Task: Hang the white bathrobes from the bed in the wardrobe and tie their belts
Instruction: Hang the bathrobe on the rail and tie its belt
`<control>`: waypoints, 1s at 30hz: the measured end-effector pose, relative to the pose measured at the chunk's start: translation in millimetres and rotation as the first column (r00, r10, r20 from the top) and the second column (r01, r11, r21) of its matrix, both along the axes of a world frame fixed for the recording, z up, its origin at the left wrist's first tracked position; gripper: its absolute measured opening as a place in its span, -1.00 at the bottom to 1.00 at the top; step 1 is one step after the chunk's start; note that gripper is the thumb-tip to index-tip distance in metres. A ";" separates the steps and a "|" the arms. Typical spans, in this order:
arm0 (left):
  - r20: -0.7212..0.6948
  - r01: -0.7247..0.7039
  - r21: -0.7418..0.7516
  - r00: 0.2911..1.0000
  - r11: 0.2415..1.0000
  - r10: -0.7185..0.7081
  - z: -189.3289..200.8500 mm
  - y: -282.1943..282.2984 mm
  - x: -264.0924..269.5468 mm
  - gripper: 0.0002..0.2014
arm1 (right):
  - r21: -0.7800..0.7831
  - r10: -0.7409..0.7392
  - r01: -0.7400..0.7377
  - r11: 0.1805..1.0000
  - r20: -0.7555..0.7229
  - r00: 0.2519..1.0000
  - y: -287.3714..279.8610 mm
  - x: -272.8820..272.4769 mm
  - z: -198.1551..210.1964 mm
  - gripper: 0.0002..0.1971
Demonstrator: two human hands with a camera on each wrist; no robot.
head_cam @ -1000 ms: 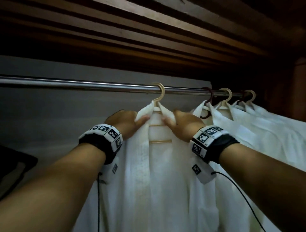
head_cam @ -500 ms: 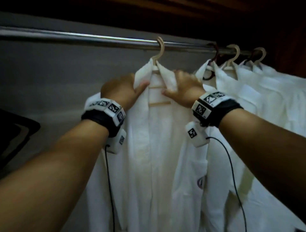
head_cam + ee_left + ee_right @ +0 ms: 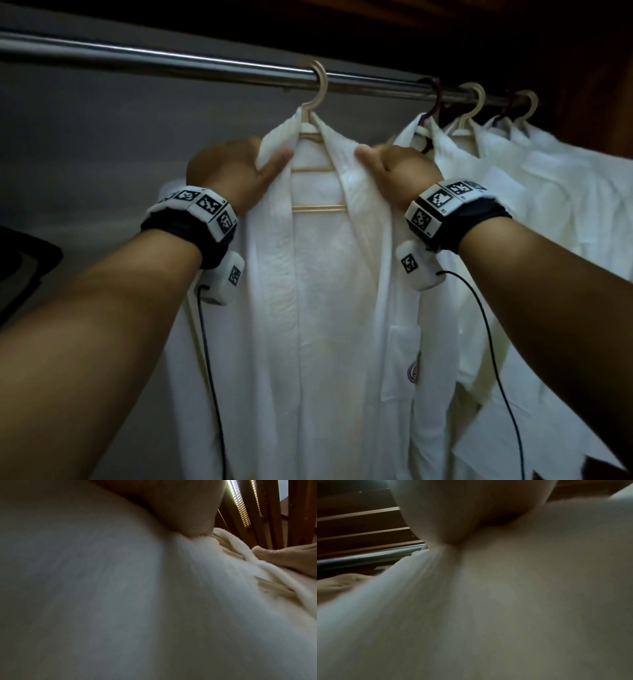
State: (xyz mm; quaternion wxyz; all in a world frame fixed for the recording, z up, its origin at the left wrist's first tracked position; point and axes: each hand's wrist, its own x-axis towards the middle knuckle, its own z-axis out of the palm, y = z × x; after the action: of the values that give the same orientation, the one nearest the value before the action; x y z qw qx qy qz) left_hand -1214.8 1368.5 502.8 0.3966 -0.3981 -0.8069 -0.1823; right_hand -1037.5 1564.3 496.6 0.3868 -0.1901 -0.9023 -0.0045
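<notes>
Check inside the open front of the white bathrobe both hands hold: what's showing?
Inside the white bathrobe, two pale wooden hanger bars and the robe's inner back cloth show. The hanger's shoulders are covered by the collar; no belt is visible.

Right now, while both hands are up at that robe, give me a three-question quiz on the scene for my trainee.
1. True or false: the front bathrobe hangs from the rail on a light wooden hanger.
2. Multiple choice: what does the left hand hold? A) the rail; B) the robe's collar edge; C) a belt.
3. Fill in: the right hand pinches the robe's other ____.

Key
1. True; its hook sits over the rail.
2. B; thumb in front, fabric gathered in its grip.
3. Collar edge (lapel). No belt is visible in these views.
</notes>
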 end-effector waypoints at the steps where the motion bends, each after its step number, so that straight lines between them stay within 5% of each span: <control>1: 0.006 -0.003 -0.004 1.000 1.000 0.003 0.6 -0.9 -0.6 -0.23 | -0.053 0.002 -0.002 0.999 0.008 1.000 -2.3 -0.1 3.2 -0.36; 5: 0.041 -0.030 -0.005 0.999 1.000 0.030 -0.1 1.1 2.3 -0.25 | -0.146 -0.056 0.064 0.987 0.062 0.997 -6.6 -7.6 7.7 -0.29; 8: 0.061 -0.047 -0.010 0.997 0.999 0.048 -0.4 5.2 5.5 -0.28 | 0.069 -0.259 0.258 0.964 0.010 0.966 -13.1 -8.1 -15.9 -0.07; 11: 0.083 -0.053 -0.009 0.995 0.999 0.054 3.7 4.7 5.5 -0.31 | 0.182 -0.299 0.297 0.937 -0.019 0.954 -13.2 -9.4 -47.2 0.14; 14: 0.060 -0.054 0.003 0.997 0.999 0.054 4.1 5.3 6.6 -0.37 | 0.221 -0.312 0.316 0.923 -0.055 0.949 -12.3 -8.4 -64.3 0.06; 17: 0.058 -0.068 0.016 0.996 0.998 0.067 5.1 7.5 7.1 -0.40 | 0.282 -0.381 0.379 0.881 -0.050 0.923 -23.6 0.2 -56.8 -0.23; 20: 0.042 -0.072 0.011 0.997 0.997 0.071 5.3 7.7 7.6 -0.42 | 0.016 -0.277 0.277 0.961 -0.010 0.961 -27.2 14.4 -34.8 -0.56; 22: 0.041 -0.076 0.002 0.996 0.997 0.076 6.7 6.5 7.7 -0.42 | -0.412 -0.011 -0.055 0.910 -0.156 0.988 -22.4 26.0 -18.4 -0.73; 23: 0.046 -0.076 -0.002 0.996 0.997 0.076 7.7 5.3 7.3 -0.43 | -0.612 0.118 -0.276 0.741 -0.286 0.951 -21.9 33.4 -11.7 -0.73; 25: 0.068 -0.065 -0.007 0.996 0.998 0.065 9.0 3.6 6.6 -0.44 | -0.762 0.243 -0.532 0.368 -0.474 0.846 -15.9 50.3 -4.2 -0.63; 26: 0.079 -0.059 -0.007 0.995 0.998 0.059 9.1 3.8 6.2 -0.43 | -0.782 0.266 -0.523 0.339 -0.453 0.851 -13.7 56.4 -2.0 -0.61; 30: 0.119 -0.046 -0.030 0.992 0.998 0.049 7.9 5.8 6.3 -0.37 | -0.821 0.354 -0.306 0.482 -0.137 0.925 -24.3 60.8 -16.1 -0.75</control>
State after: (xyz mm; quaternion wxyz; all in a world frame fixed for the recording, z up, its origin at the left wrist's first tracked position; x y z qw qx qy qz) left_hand -1208.5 1374.3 510.7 0.3463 -0.3725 -0.8408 -0.1853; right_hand -976.7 1540.1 480.5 0.2210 -0.1728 -0.8250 0.4906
